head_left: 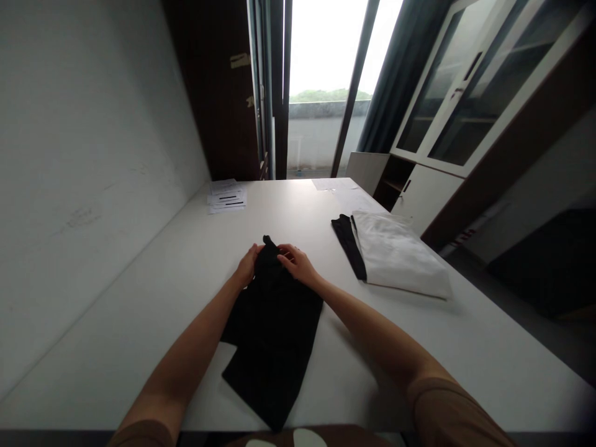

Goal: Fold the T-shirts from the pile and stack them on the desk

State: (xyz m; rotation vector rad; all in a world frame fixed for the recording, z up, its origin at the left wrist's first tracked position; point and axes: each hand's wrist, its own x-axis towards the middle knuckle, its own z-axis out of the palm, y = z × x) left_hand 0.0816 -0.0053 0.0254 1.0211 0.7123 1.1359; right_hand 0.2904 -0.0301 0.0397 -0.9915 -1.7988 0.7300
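A black garment lies on the white table in front of me, its lower corner reaching the table's near edge. A notch shows along its left side, where one part of the cloth sticks out. My left hand grips the left side of its narrow far end, with the fingertips partly behind the cloth. On the opposite side of that end, my right hand pinches the fabric between thumb and fingers. A small dark tip of cloth rises between both hands. The exact kind of garment cannot be made out.
To the right lies a folded white cloth, with a folded black cloth under its left side. Paper sheets rest at the back left of the table, beside the wall. A glass-door cabinet stands beyond the right side.
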